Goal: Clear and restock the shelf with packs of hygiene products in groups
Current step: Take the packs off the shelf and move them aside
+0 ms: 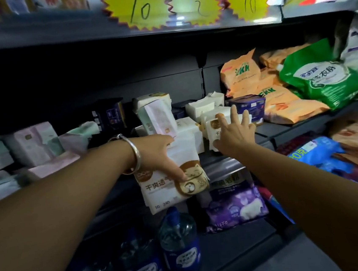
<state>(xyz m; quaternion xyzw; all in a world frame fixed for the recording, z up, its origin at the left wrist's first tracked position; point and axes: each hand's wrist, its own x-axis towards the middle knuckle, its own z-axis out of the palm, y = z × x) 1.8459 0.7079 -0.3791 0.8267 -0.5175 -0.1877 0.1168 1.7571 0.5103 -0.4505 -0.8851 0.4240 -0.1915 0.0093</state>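
My left hand (161,154), with a silver bangle on the wrist, grips a white pack with a brown cat picture (172,184) at the front edge of the dark middle shelf (288,131). My right hand (234,130) reaches in with fingers spread and rests on another white pack (214,129) standing on the shelf. More white packs (188,134) stand behind and between the hands. A pale pink-and-green pack (156,115) leans upright behind my left hand. A dark blue pack (246,104) lies just past my right fingertips.
Pastel packs (31,144) are piled at the shelf's left. Orange bags (242,73) and a green bag (322,78) fill the right. Below are a purple pack (236,206), blue bags (319,156) and water bottles (178,239). Yellow price stars (138,9) hang above.
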